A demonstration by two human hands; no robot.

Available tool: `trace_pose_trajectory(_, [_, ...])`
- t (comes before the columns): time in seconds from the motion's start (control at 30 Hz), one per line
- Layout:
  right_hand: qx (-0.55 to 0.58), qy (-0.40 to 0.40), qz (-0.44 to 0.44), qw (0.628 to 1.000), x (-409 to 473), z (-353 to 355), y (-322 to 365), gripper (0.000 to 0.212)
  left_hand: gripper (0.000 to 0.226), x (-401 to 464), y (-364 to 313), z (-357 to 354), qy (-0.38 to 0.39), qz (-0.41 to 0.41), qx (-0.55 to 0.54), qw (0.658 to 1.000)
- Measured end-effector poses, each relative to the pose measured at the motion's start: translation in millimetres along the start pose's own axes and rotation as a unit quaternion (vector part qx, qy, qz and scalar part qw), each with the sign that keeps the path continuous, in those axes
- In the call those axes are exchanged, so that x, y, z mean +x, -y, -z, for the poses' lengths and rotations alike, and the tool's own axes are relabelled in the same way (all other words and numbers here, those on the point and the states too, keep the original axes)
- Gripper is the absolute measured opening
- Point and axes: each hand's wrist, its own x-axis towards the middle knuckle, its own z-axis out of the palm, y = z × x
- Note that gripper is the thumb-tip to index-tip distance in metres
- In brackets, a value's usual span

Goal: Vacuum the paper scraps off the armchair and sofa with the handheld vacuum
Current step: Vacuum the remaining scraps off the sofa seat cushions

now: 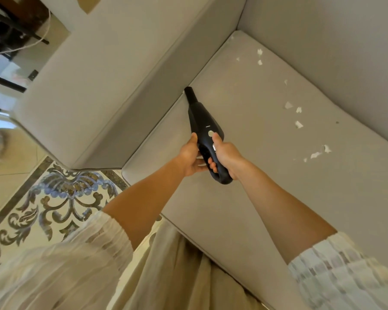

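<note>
Pointing its long axis toward the seat's far-left corner, the black handheld vacuum (pixel 205 133) is gripped by both hands, right hand (pixel 225 154) and left hand (pixel 189 156); curled fingers partly hidden. Paper scraps (pixel 298 124) are scattered along the seat cushion's (pixel 244 121) right edge.

- At the near left we see a patterned floor inlay (pixel 61 193): grey and blue scrollwork on a cream ground, with a dark border strip along its far edge.
- Plain cream floor tiles (pixel 11 157) lie to its left.
- At the far left stands dark furniture with black bars (pixel 7 83); we cannot make out what it is.
- A pale cord (pixel 35 42) curves across that dark furniture.
- A tan patch (pixel 87 3) shows at the far top edge, too cropped to identify.
</note>
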Motion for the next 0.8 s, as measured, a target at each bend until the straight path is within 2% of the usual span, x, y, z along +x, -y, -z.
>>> trace_pose_trajectory(0.2, [0.006, -0.058, 0.032, 0.998, 6, -9, -6, 0.069, 0.049, 1, -9, -1, -0.003, 0.019, 0.017, 1.000])
trace_pose_trajectory(0.43, [0.048, -0.106, 0.031, 0.993, 18, 14, 11, 0.067, 0.049, 13, -36, -30, 0.024, 0.027, 0.071, 0.997])
trace_pose_trajectory(0.63, [0.078, -0.115, 0.031, 0.990, 25, 29, 27, 0.063, 0.046, 23, -53, -47, 0.039, 0.014, 0.103, 0.994])
trace_pose_trajectory(0.8, [0.178, -0.104, 0.025, 0.978, 24, 33, 40, 0.062, 0.044, 29, -74, -57, 0.041, -0.011, 0.178, 0.983])
